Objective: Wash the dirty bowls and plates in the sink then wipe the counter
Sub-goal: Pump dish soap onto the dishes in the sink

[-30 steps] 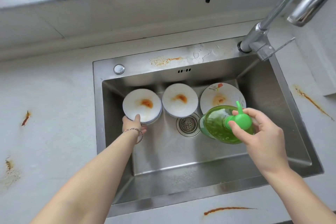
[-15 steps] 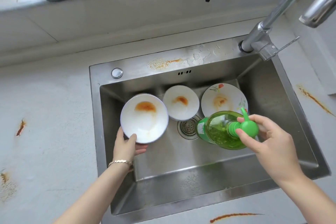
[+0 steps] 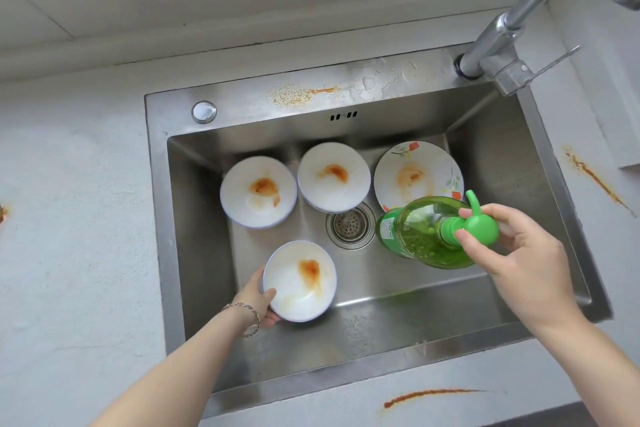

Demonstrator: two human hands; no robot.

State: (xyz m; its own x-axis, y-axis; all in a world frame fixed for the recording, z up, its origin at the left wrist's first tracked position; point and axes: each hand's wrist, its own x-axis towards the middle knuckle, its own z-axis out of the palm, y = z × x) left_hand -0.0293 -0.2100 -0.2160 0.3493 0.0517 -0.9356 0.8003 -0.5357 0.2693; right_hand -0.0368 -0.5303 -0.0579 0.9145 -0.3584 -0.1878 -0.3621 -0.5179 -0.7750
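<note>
Steel sink (image 3: 194, 253) holds stained dishes; left hand (image 3: 258, 298) grips a stained bowl (image 3: 300, 281), right hand (image 3: 519, 253) clasps the green soap bottle (image 3: 422, 236).

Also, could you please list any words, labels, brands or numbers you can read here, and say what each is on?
Label on the green dish soap bottle: print is there, but too small and blurred to read.
Flowered plate: painted flowers only, no text.
Nothing else carries writing.

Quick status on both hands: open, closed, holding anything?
Left hand: closed, holding the stained white bowl by its rim.
Right hand: closed, holding the green soap bottle at its pump neck.
</note>
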